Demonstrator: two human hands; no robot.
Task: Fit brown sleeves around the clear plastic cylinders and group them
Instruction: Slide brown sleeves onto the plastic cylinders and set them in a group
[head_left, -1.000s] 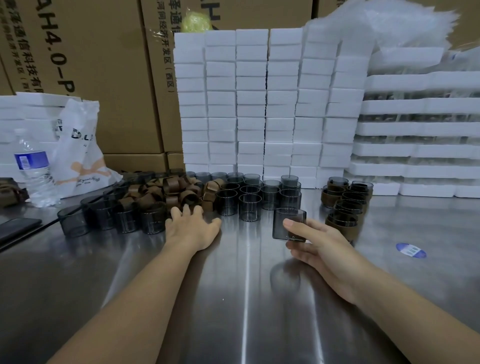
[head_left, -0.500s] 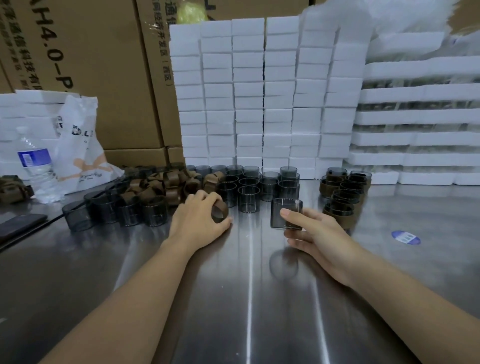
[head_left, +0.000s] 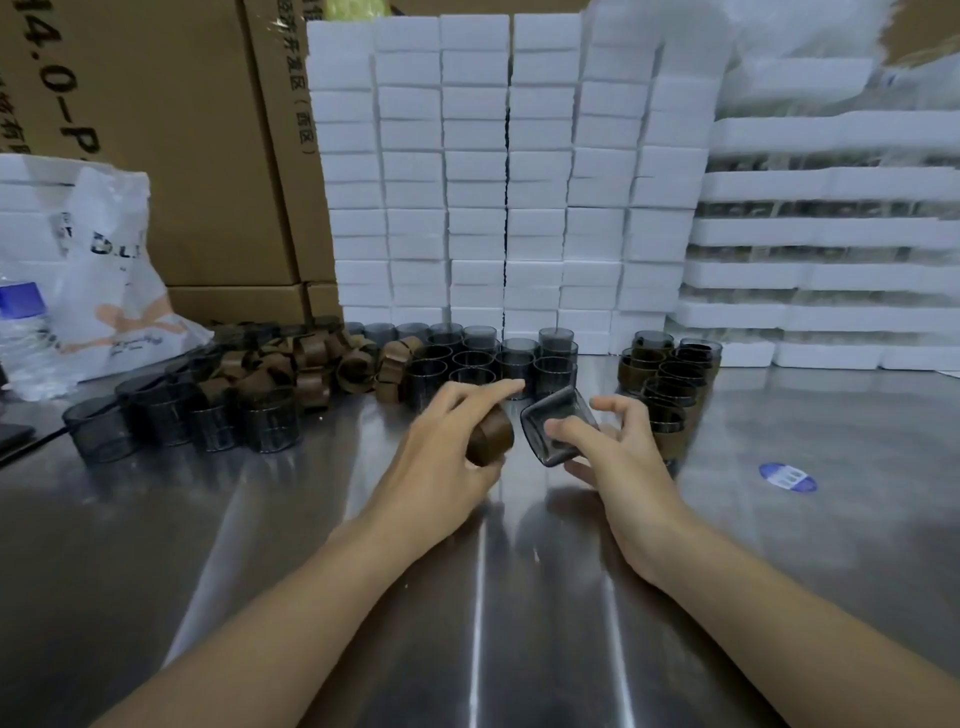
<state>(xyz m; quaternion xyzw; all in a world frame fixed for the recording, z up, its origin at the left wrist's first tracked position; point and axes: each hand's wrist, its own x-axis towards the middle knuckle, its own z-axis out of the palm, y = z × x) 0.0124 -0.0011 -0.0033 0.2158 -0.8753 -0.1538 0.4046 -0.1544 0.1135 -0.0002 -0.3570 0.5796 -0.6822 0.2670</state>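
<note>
Steel table (head_left: 260, 545) below, both hands now lifted, cylinder (head_left: 558, 428) tilted toward sleeve (head_left: 491, 441).

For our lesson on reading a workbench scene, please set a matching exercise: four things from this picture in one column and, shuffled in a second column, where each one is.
Things:
1. loose brown sleeve
2. tilted clear cylinder
3. sleeved cylinders
4. water bottle

Places:
A. far left edge of the table
B. grouped on the table to the right of the hands
C. in the left hand
D. in the right hand

Pairs: 1-C, 2-D, 3-B, 4-A
</note>
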